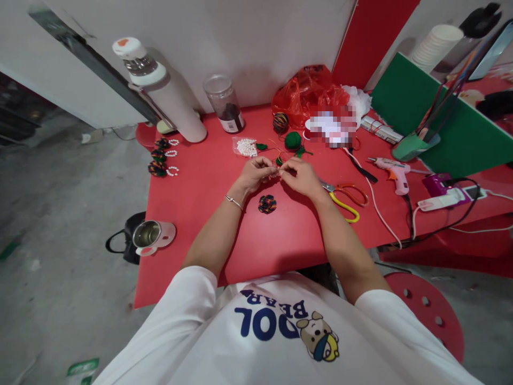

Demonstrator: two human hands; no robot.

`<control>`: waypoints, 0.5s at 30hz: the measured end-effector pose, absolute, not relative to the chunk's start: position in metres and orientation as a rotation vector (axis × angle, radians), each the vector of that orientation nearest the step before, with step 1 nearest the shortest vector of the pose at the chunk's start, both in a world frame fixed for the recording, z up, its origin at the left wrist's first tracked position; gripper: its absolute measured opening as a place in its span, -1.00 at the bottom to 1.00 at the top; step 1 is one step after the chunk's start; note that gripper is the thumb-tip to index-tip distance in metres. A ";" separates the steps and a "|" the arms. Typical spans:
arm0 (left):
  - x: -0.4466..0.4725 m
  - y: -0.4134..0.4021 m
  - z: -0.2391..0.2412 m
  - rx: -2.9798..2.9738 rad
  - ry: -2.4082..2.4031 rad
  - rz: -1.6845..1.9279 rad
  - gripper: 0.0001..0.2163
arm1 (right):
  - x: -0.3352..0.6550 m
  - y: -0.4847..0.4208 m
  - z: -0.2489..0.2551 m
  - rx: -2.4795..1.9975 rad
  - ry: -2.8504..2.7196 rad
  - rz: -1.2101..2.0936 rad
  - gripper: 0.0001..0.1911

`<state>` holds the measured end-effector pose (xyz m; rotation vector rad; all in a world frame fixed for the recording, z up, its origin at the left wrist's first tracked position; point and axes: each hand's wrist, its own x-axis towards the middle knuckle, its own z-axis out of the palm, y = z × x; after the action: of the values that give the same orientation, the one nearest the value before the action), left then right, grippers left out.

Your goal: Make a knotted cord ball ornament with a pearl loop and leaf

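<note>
Both my hands meet over the middle of the red table (192, 214). My left hand (256, 172) is curled, its fingertips pinched on a small thing with thin thread that I cannot make out. My right hand (300, 175) is closed too, pinching the same small piece from the other side. Just in front of the hands lies a dark multicoloured yarn flower (267, 203). A small green piece (279, 160) lies right behind my fingers. A bag of white pearl beads (246, 147) sits beyond my left hand.
Yellow and orange scissors (345, 197) lie right of my right hand. Behind are a green yarn ball (293, 140), a dark yarn ball (280, 122), a jar (225, 104), a white bottle (160, 88), finished flowers with pearls (160, 158), a pink glue gun (395, 174), a power strip (441, 201) and a metal cup (150, 235).
</note>
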<state>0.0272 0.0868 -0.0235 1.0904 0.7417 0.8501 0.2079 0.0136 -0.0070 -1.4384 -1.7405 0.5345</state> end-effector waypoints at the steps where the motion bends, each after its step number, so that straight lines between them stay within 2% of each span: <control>1: 0.027 0.087 -0.024 1.101 0.747 0.850 -0.63 | 0.208 0.014 -0.008 -1.426 -1.735 0.548 -0.88; 6: 0.026 0.089 -0.026 1.127 0.750 0.859 -0.67 | 0.206 0.016 -0.011 -1.313 -1.694 0.659 -0.87; 12: 0.026 0.088 -0.025 1.147 0.748 0.861 -0.63 | 0.204 0.015 -0.007 -1.337 -1.629 0.678 -0.89; 14: 0.026 0.086 -0.025 1.182 0.731 0.851 -0.62 | 0.202 0.014 -0.005 -1.342 -1.525 0.788 -0.96; 15: 0.027 0.086 -0.025 1.198 0.717 0.849 -0.62 | 0.201 0.014 -0.005 -1.337 -1.456 0.887 -0.92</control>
<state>0.0268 0.0858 -0.0246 1.1982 0.7166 0.8488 0.2009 0.0136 -0.0047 -1.3373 -1.4564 0.8873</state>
